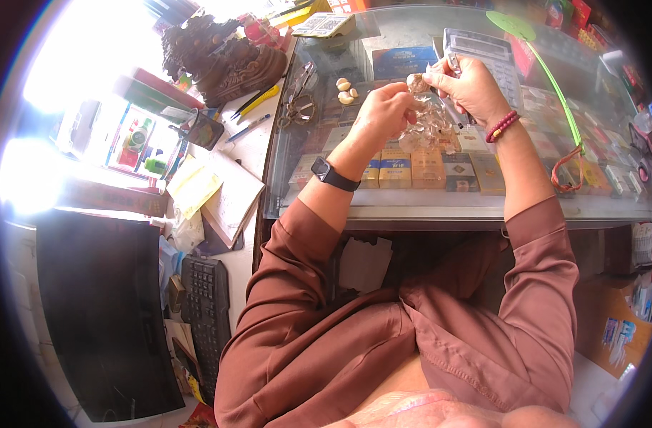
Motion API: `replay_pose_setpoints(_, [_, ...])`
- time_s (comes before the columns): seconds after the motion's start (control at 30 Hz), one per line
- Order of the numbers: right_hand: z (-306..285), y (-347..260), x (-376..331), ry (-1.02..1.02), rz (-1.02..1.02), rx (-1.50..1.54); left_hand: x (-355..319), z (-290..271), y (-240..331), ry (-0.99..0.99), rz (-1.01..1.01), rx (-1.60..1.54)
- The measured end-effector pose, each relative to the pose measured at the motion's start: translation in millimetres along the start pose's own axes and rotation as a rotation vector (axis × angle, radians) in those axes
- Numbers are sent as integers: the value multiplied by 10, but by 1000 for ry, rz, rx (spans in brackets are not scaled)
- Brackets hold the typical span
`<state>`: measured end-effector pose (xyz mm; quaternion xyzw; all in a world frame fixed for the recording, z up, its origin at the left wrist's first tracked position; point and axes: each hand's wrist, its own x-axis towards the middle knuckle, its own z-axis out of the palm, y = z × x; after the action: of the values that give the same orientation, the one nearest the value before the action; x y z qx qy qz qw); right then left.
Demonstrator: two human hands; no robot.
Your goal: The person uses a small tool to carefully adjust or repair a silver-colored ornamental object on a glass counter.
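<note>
Above the glass counter my two hands work close together, with a garlic bulb (416, 83) between their fingertips. My left hand (383, 113), with a black watch on its wrist, is closed, its fingers curled against the bulb's lower side. My right hand (472, 87), wearing a dark red bead bracelet, is closed around a small metal tool (453, 65), perhaps a knife. Its thumb tip meets the bulb. Papery garlic skins (427, 132) lie heaped below the hands. Several peeled garlic cloves (346, 93) sit to the left on the glass.
Cigarette packs (395, 171) show under the counter glass. A calculator (486, 53) and a green fly swatter (547, 68) lie behind and right. Scissors (298, 110) rest at the counter's left. Further left are a dark carving (222, 60), papers (229, 196), a keyboard (204, 307) and a monitor (101, 314).
</note>
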<state>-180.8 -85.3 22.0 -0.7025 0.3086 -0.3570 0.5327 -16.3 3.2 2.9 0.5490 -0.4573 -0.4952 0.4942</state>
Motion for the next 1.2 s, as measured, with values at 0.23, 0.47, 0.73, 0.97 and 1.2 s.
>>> replay_pose_setpoints(0.23, [55,30,-20,-152,-29,-201,-9,40,-16,59,59,10])
replay_pose_setpoints(0.47, [187,148,-4,-217,-155,-147,89,-102,-108,-163,-132,-548])
replay_pose_setpoints(0.73, [186,18,-70,-176,-112,-130,103,-134,-114,-49,-54,-659])
replay_pose_setpoints(0.97, [145,-4,-40,-43,-72,-30,89,-118,-108,-9,-1,-590])
replay_pose_setpoints(1.2, [156,-19,-41,-52,-28,201,68,-60,-63,-5,155,-474])
